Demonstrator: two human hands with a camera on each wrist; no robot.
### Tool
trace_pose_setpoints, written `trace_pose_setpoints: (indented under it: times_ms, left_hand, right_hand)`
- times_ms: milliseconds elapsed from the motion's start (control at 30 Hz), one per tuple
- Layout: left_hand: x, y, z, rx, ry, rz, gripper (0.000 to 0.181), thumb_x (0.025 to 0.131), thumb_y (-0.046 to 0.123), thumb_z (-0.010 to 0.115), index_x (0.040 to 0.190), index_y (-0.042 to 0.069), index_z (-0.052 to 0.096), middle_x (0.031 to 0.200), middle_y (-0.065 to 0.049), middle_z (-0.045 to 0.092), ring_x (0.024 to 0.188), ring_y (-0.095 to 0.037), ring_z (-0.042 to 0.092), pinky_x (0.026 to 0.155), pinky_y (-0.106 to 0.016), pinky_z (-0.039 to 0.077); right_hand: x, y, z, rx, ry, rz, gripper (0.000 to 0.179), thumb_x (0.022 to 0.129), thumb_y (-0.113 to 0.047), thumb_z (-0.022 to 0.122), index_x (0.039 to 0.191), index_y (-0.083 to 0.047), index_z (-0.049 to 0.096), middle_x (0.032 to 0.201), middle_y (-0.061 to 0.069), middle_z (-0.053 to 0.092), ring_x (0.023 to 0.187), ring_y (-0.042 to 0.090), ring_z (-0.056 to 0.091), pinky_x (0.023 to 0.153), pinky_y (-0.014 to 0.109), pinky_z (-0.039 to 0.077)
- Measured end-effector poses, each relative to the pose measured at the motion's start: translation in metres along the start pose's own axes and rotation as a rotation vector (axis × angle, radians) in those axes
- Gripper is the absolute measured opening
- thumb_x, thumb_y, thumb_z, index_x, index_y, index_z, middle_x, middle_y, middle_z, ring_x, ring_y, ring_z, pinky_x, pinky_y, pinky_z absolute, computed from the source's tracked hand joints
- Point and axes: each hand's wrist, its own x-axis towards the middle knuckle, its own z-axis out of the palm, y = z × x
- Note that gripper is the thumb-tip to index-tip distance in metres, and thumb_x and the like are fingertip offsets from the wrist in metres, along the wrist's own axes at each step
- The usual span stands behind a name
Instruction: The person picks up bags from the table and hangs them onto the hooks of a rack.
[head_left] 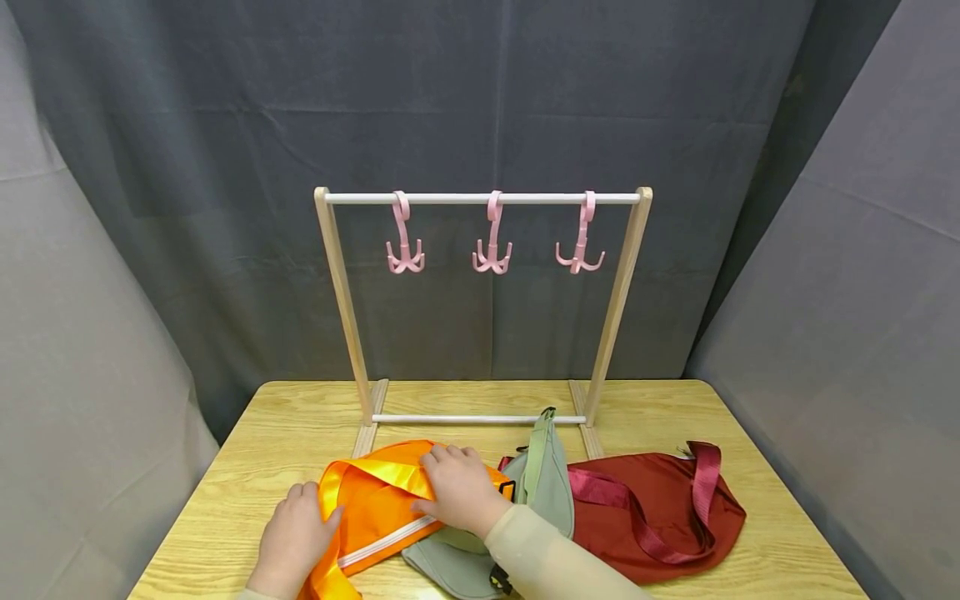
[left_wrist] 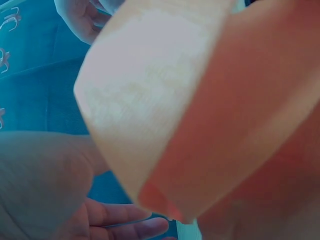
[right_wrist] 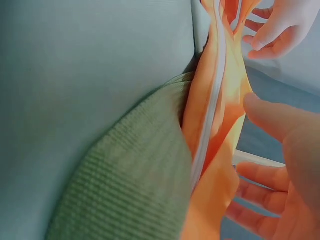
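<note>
An orange bag [head_left: 390, 510] with a shiny yellow-orange strap [head_left: 386, 472] and a white zipper [head_left: 386, 542] lies at the front of the table. By its left edge is my left hand [head_left: 295, 532], fingers extended and thumb toward the strap; the left wrist view shows its fingers [left_wrist: 125, 215] spread and nearly straight. Over the bag's upper right part lies my right hand [head_left: 461, 490], its thumb and loosely bent fingers touching orange fabric [right_wrist: 212, 200] without a closed grip. A grey-green bag [head_left: 558, 483] sits partly beneath the orange bag and right forearm.
At the right lies a dark red bag [head_left: 660, 508] with crimson straps. Behind the bags stands a wooden rack [head_left: 618, 292] with a white top bar [head_left: 450, 199], carrying three pink hooks [head_left: 492, 237]. Grey curtains [head_left: 225, 250] surround the wooden table [head_left: 262, 433].
</note>
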Motion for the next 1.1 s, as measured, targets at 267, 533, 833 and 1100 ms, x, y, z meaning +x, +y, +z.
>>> trace_pose_setpoints:
  times_ms: [267,533,833,1100]
  left_hand:
    - [0.0,-0.005,0.004,-0.024,-0.024,-0.023,0.055,0.089,0.031,0.077,0.112,-0.015,0.057,0.089,-0.018,0.057,0.073,-0.027,0.058,0.072,-0.048,0.056]
    - [0.001,-0.009,0.007,-0.038,-0.045,-0.036,0.056,0.09,0.031,0.077,0.113,-0.016,0.055,0.088,-0.018,0.057,0.072,-0.026,0.057,0.072,-0.047,0.056]
    - [0.002,-0.013,0.009,-0.047,-0.09,-0.061,0.056,0.091,0.03,0.076,0.113,-0.017,0.055,0.088,-0.018,0.057,0.073,-0.027,0.056,0.076,-0.047,0.055]
    - [0.004,-0.015,0.011,-0.044,-0.103,-0.054,0.05,0.092,0.026,0.075,0.112,-0.016,0.057,0.086,-0.015,0.058,0.073,-0.025,0.055,0.077,-0.046,0.054]
  right_hand:
    - [0.002,-0.002,0.004,0.001,-0.017,0.025,0.056,0.086,-0.063,0.074,0.118,-0.017,0.066,0.11,-0.003,0.064,0.097,0.019,0.063,0.089,0.04,0.052]
    - [0.002,-0.002,0.007,-0.012,-0.017,0.041,0.054,0.086,-0.06,0.076,0.118,-0.017,0.066,0.111,-0.002,0.067,0.098,0.019,0.066,0.085,0.041,0.054]
    - [0.004,-0.004,0.007,-0.023,-0.006,0.038,0.05,0.087,-0.056,0.077,0.115,-0.016,0.068,0.104,-0.001,0.066,0.095,0.018,0.066,0.083,0.039,0.055]
    - [0.003,-0.004,0.006,-0.01,-0.011,0.042,0.045,0.089,-0.053,0.076,0.113,-0.016,0.068,0.102,-0.001,0.066,0.093,0.018,0.066,0.081,0.038,0.055]
